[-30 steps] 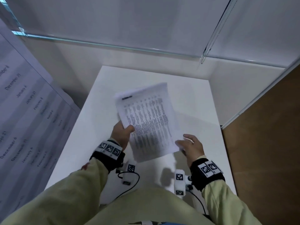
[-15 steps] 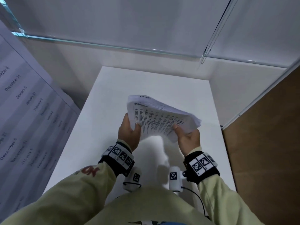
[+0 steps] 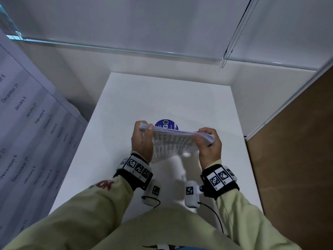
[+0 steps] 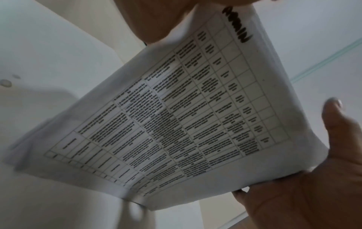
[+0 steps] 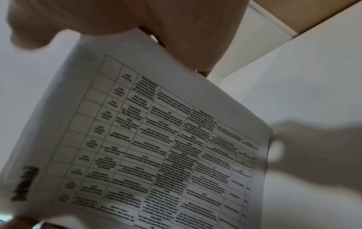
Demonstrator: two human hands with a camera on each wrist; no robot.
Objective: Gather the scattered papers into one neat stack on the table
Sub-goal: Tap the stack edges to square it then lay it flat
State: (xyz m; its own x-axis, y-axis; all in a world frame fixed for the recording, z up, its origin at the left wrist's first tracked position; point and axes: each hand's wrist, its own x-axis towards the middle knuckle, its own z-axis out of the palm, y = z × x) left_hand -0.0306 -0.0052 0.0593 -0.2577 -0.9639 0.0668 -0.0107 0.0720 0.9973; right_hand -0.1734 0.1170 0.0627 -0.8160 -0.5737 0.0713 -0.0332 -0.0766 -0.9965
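Since the earlier frames, papers (image 3: 173,141) are tipping from a loose flat hold to standing nearly on edge, both hands closing in on the short sides. Left hand (image 3: 142,141) is gripping the left end, thumb on the near printed face, fingers curling over the top edge. Right hand (image 3: 209,147) is gripping the right end the same way. Sheets are being held above the middle of the white table (image 3: 162,98); can't tell whether the lower edge is touching it. A round blue sticker (image 3: 166,125) is showing on the table just beyond the top edge. Wrist views are only showing the printed grid face, blurred.

Step, I'd judge: squaring the collected bundle, gathering seems done, no loose sheets showing on the table. Right-end edges are looking slightly fanned. Next move probably calls for tapping the lower edge on the table with a loosened hold so sheets are aligning, then laying the stack flat.
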